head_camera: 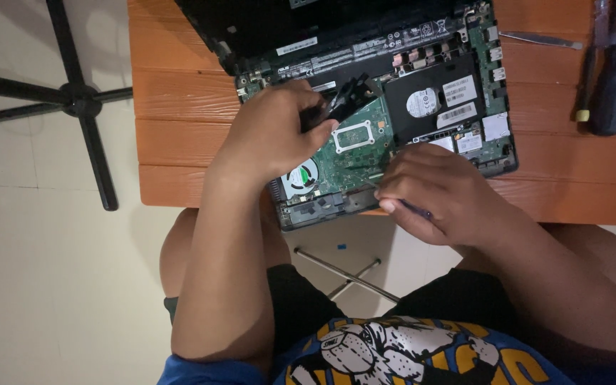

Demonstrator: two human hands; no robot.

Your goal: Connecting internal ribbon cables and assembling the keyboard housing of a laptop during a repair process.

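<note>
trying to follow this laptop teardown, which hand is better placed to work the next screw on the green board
Right, probably. The right hand holds a thin tool in a pinched grip, its tip on the motherboard near the front edge. The left hand is occupied gripping a black part above the fan.

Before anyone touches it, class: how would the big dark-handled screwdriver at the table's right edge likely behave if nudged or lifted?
The screwdriver has a rounded handle, so a sideways nudge would probably roll it on the flat wooden table. Its thick handle likely makes it handle-heavy when lifted. It looks stiff, not fragile.
</note>
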